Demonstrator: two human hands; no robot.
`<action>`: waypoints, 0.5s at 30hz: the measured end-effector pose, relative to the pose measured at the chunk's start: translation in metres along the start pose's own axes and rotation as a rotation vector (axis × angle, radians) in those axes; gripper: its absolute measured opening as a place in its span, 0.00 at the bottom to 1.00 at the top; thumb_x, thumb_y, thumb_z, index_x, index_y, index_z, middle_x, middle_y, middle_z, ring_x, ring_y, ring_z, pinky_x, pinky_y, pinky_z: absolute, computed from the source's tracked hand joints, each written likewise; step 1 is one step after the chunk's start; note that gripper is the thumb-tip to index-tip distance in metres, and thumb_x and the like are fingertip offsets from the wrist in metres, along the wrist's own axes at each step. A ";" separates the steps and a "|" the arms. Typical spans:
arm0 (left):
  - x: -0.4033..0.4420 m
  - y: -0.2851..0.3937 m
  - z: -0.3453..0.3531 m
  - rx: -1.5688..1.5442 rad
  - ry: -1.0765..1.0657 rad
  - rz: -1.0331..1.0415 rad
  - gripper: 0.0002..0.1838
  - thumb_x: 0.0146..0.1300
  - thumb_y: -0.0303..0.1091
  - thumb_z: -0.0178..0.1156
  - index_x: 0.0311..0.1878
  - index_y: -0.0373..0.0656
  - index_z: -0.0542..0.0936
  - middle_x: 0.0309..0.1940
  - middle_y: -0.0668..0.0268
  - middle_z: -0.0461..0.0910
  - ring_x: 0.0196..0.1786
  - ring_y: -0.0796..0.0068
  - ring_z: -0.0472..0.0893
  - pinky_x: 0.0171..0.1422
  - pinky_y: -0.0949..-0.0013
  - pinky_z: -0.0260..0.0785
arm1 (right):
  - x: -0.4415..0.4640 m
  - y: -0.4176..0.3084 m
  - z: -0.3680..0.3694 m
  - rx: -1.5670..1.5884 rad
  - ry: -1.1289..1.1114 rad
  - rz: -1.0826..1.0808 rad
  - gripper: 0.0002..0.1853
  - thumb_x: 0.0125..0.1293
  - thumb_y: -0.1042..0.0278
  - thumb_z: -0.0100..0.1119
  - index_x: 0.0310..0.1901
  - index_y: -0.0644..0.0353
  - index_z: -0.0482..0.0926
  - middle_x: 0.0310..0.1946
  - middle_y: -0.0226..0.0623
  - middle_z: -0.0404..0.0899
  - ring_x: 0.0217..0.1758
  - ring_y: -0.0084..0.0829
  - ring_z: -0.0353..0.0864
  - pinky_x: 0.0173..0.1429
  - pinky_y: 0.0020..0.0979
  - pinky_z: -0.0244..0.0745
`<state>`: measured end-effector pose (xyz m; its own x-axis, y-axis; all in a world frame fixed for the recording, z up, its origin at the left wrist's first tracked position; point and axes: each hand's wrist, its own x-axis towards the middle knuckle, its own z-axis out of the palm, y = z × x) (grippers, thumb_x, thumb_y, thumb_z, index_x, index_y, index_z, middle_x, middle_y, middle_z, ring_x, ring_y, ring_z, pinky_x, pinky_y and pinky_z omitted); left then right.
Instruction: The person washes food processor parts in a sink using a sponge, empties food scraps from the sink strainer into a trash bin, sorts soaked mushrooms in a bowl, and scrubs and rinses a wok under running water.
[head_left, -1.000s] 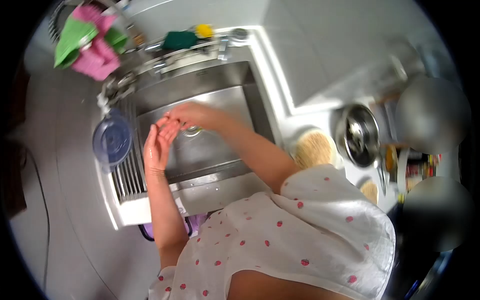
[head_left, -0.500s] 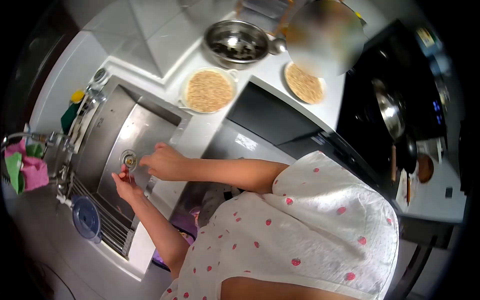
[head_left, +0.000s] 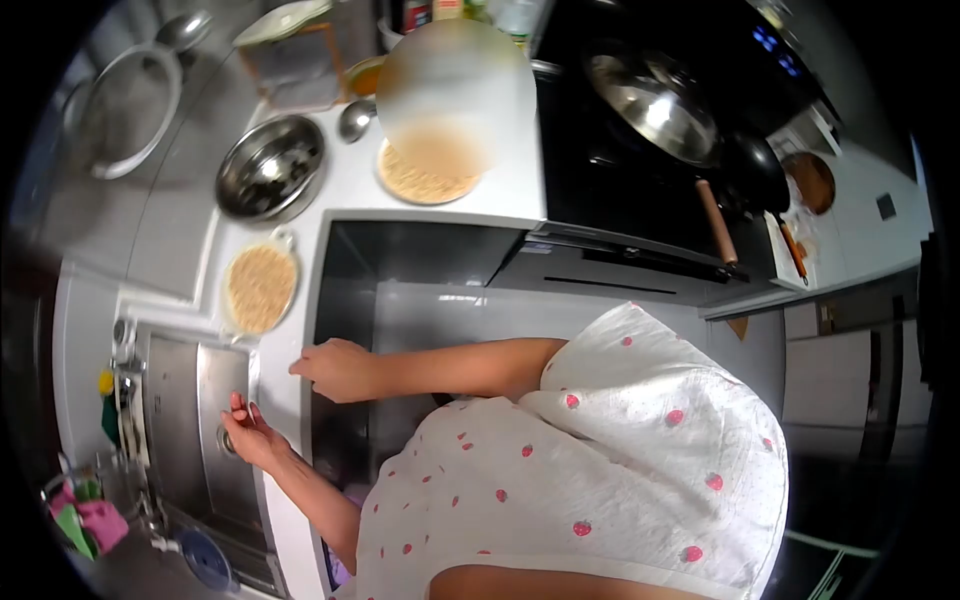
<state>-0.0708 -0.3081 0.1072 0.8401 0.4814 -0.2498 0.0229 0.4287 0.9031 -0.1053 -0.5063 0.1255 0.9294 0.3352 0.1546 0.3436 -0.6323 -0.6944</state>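
My left hand (head_left: 255,437) is over the edge of the sink (head_left: 172,400), near the drain, palm turned up. Its fingers are bent but apart, with nothing visible in them. My right hand (head_left: 338,370) hovers by the counter's front edge, fingers curled together; whether something small is in them is hidden. Beyond it on the counter sits a light, handled dish (head_left: 283,238) of tan, grainy-looking food (head_left: 260,290). Farther back stands a metal bowl (head_left: 270,165) with dark pieces inside.
A second plate of tan food (head_left: 425,185) is partly hidden by a round blur. A ladle (head_left: 355,120) lies near it. A metal pan (head_left: 655,105) and a black pan (head_left: 755,175) are at the stove (head_left: 590,190). Pink and green cloths (head_left: 100,525) hang near the faucet.
My view has swung toward the stove. My right hand has drawn back from the sink to the counter edge, its raised finger now curled. My left hand has moved away from the drain's centre.
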 end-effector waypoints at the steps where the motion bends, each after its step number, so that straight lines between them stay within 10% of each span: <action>1: -0.012 -0.008 0.022 -0.006 -0.041 -0.005 0.15 0.63 0.37 0.45 0.20 0.45 0.65 0.39 0.63 0.78 0.45 0.76 0.72 0.48 0.71 0.60 | -0.009 0.011 -0.014 -0.022 -0.041 0.007 0.17 0.49 0.73 0.54 0.44 0.60 0.73 0.30 0.42 0.75 0.34 0.40 0.75 0.45 0.36 0.64; 15: -0.141 -0.146 0.202 0.286 -0.742 -0.432 0.15 0.62 0.40 0.48 0.19 0.47 0.68 0.39 0.65 0.78 0.45 0.76 0.73 0.53 0.68 0.57 | -0.173 0.103 -0.157 0.042 0.626 0.571 0.15 0.52 0.72 0.53 0.44 0.60 0.72 0.31 0.48 0.77 0.36 0.47 0.76 0.41 0.42 0.69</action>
<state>-0.0830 -0.5924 0.0810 0.8583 -0.3362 -0.3876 0.4680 0.2033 0.8600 -0.2099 -0.7392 0.1375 0.8662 -0.4841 0.1241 -0.1954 -0.5567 -0.8074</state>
